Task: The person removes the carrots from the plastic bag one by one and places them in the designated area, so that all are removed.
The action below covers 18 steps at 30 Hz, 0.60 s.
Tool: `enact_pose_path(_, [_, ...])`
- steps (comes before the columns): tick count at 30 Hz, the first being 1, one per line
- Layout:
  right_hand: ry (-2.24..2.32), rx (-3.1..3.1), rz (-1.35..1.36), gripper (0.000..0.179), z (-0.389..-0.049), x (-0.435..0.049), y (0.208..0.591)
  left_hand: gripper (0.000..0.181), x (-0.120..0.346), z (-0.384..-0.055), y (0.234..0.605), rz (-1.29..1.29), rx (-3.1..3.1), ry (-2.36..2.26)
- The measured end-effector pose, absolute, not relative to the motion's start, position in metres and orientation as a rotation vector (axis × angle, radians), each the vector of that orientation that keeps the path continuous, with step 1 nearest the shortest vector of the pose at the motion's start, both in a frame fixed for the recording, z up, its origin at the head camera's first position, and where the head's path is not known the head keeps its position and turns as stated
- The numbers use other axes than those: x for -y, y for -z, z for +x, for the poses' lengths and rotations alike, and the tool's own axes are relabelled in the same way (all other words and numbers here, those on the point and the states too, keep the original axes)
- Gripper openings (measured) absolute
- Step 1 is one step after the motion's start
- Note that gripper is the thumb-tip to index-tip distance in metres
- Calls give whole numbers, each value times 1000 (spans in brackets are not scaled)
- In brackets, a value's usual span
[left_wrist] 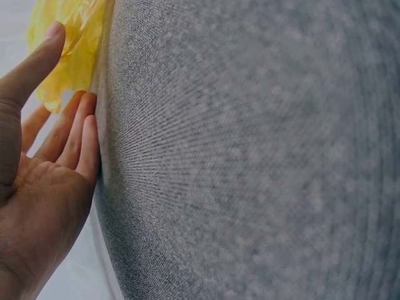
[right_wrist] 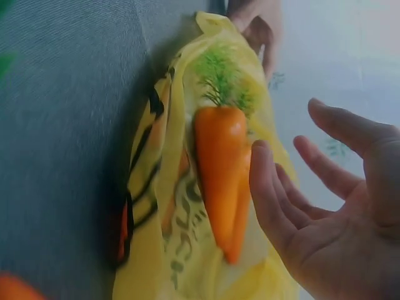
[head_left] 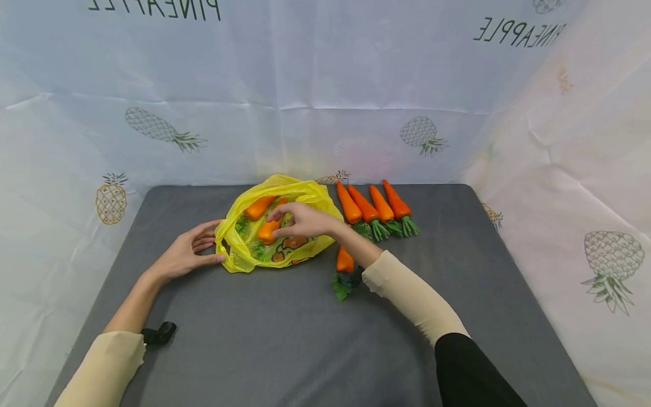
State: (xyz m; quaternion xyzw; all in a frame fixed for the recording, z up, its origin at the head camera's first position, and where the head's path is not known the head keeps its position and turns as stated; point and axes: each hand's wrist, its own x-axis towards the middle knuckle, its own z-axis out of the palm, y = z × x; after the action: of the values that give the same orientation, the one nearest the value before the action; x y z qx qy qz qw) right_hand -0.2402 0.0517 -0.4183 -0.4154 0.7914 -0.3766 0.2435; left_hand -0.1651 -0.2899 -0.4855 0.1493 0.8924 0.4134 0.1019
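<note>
A yellow plastic bag [head_left: 321, 199] lies with its mouth open on the grey table. Inside it are orange carrots, one toward the back [head_left: 258, 208] and another nearer the middle [head_left: 267, 233], with feathery green tops. My left hand [head_left: 184, 252] is at the bag's left rim, its fingertips against the plastic and its thumb apart. Over the bag's opening hovers my right hand [head_left: 303, 220], fingers loosely bent and spread. The right wrist view shows nothing between those fingers, with a carrot [right_wrist: 219, 156] beside them in the bag.
Right of the bag, several carrots [head_left: 349, 203] lie side by side near the table's back edge. One more carrot [head_left: 344, 260] lies nearer, partly hidden by my right forearm. A pineapple-print curtain [head_left: 305, 68] hangs behind the grey table [head_left: 264, 339].
</note>
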Motion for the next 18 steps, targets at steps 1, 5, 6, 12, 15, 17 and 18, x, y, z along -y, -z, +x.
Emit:
enact_pose_path(1, [1014,-2161,-1134,45,-241,-47,420,86,290,-165,485,442,-2631,-1225])
enact_pose_path(5, [985,-2147,-1102,46,-246,-33,430,86,289,-164,484,449,-2622,-1237])
enact_pose_path(6, [989,-2142,-1092,46,-247,-31,433,86,289,-164,484,456,-2625,-1234])
enact_pose_path(12, [951,-2188,-1009,45,-249,-20,444,86,289,-163,485,461,-2627,-1233])
enact_pose_path(15, [866,-2258,-1026,44,-248,-16,447,85,290,-163,485,455,-2627,-1232])
enact_pose_path(17, [825,-2290,-1050,44,-247,-14,449,85,290,-163,485,456,-2626,-1232])
enact_pose_path(18, [812,-2302,-1058,43,-247,-13,450,85,290,-163,485,456,-2627,-1230])
